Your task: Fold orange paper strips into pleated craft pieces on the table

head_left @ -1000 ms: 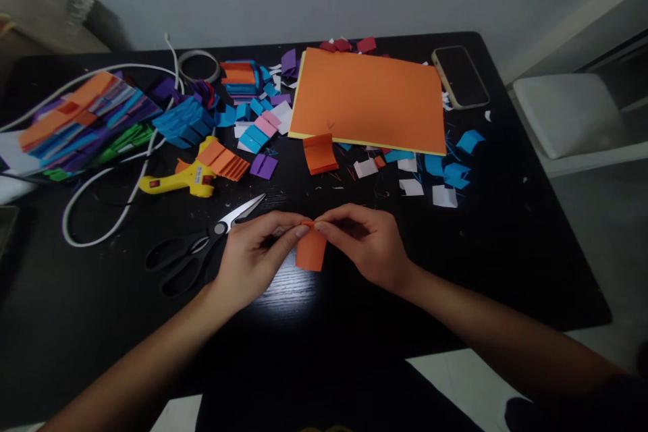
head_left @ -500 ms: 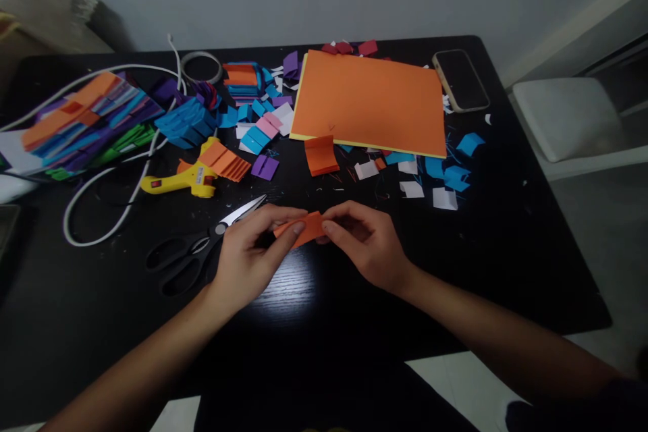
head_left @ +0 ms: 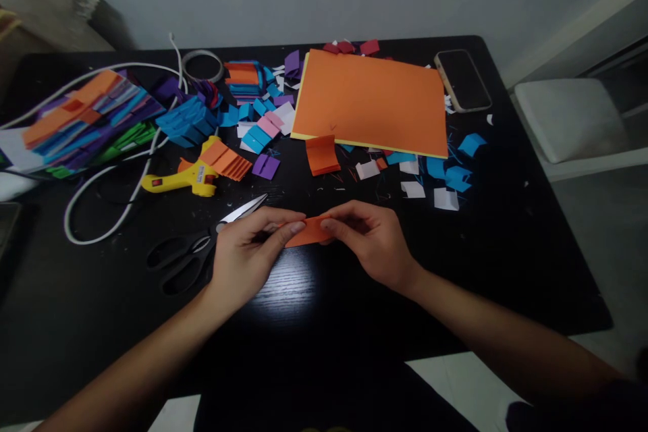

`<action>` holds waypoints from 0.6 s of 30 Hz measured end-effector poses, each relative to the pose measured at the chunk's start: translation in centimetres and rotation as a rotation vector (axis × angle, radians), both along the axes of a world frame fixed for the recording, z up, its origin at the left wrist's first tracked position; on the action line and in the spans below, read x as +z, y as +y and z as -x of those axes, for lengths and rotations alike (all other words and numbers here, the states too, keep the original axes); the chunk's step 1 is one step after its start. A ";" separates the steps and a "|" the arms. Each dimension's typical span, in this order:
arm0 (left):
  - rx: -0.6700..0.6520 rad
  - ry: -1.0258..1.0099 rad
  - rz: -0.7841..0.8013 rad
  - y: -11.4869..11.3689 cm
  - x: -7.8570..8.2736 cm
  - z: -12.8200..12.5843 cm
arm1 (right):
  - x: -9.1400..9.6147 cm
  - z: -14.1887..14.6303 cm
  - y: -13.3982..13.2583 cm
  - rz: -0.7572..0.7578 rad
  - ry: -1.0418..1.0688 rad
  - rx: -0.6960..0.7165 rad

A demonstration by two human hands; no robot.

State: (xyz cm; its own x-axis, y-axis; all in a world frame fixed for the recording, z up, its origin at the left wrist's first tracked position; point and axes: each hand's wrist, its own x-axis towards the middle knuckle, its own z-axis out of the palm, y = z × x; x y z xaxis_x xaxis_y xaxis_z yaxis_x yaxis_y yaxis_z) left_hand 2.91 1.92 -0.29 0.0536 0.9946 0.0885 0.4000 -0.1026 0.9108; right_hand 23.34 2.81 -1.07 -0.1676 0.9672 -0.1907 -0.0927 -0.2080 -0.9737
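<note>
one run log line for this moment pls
left hand: pinching small orange paper; right hand: pinching same paper; scissors: lying beside left hand; yellow glue gun: lying beyond scissors

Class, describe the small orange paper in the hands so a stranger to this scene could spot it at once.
On the black table, find the large orange sheet, then look down the picture, where the left hand and right hand nearly meet. The small orange paper is pinched between them. Unlike that sheet and the folded orange piece at its near edge, it alone is held.
</note>
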 end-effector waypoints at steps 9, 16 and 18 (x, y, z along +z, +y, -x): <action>-0.009 0.004 0.013 0.1 0.1 0.1 | 0.2 0.0 0.0 -0.017 -0.020 0.008; -0.059 0.056 -0.038 0.3 0.0 0.2 | 0.0 0.1 -0.1 -0.072 -0.054 0.016; -0.070 0.056 -0.044 0.2 0.1 0.2 | 0.1 0.1 -0.1 -0.078 -0.063 0.020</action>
State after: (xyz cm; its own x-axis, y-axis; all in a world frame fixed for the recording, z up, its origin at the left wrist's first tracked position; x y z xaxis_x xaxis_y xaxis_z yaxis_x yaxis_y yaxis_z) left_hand 2.66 2.15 -0.20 0.1292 0.9835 0.1265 0.4402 -0.1712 0.8814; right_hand 23.28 2.70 -0.97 -0.1771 0.9762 -0.1253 -0.0277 -0.1322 -0.9908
